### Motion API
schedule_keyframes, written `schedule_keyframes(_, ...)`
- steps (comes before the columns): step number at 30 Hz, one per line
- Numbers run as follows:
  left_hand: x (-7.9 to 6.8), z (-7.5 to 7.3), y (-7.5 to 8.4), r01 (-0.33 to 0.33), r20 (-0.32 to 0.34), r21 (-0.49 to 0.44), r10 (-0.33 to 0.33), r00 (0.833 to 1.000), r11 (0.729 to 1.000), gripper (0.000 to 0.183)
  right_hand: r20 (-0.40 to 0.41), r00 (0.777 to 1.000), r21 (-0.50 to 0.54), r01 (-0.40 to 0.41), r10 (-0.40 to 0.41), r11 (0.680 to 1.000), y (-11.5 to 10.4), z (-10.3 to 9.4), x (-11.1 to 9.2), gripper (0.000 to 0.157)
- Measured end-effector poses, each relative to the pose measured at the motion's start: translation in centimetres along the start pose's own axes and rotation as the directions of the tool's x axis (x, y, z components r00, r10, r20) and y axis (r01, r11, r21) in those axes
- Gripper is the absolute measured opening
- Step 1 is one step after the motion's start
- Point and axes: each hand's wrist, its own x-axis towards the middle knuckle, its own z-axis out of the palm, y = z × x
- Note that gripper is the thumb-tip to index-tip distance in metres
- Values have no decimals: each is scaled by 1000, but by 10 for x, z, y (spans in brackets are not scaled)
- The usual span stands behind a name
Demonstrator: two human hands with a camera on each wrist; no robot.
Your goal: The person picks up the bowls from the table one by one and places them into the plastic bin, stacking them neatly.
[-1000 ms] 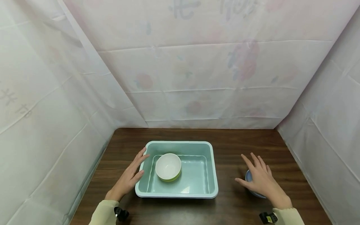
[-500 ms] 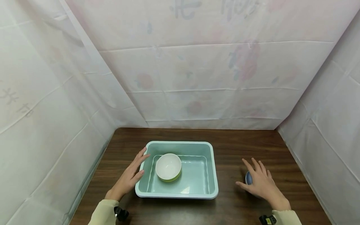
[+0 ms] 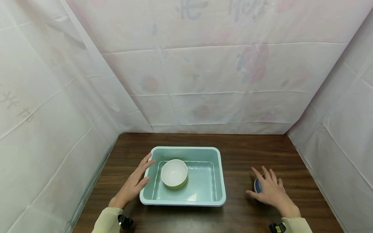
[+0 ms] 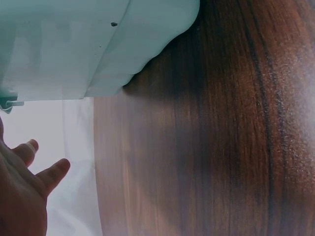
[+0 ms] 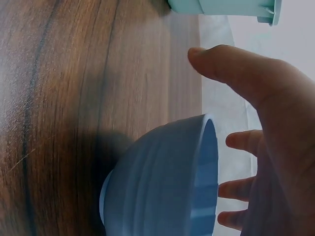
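Note:
A pale green rectangular tub [image 3: 204, 184] stands on the table, and inside it sits a white bowl [image 3: 174, 173] on top of a green-yellow one [image 3: 178, 186]. My left hand [image 3: 132, 184] is at the tub's left rim with fingers extended; whether it touches the rim is not plain. To the right of the tub, a blue bowl [image 5: 157, 182] stands upright on the table. My right hand [image 3: 272, 191] hovers over this bowl, fingers spread, covering much of it in the head view. In the right wrist view, the thumb [image 5: 231, 64] is apart from the bowl's rim.
The dark wooden table [image 3: 242, 152] is bounded at the back and sides by white printed cloth [image 3: 204, 74]. A strip of table separates the tub from the blue bowl. Small black devices [image 3: 125, 222] are strapped at the wrists.
My right hand has shifted slightly down and toward me above the blue bowl, fingers still spread. The left hand, the tub and the bowls inside it have stayed put.

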Motion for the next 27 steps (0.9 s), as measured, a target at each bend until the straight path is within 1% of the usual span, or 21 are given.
schedule_keyframes(8,0,0,0,5,1,-3,-5,1000,1000,67,99,993,29,-67,63,997,6,-8,-4,104)
schedule_keyframes(16,0,0,-1,-3,2,-2,3,1000,1000,67,197,974,55,-121,108,991,9,-14,-3,108)
schedule_keyframes(20,-1,0,-2,-4,3,-3,4,1000,1000,67,205,973,55,-115,102,992,10,-13,-3,106)
schedule_keyframes(27,-1,1,-2,11,3,-12,-11,1000,1000,67,180,981,37,-74,66,997,10,-11,-2,97)
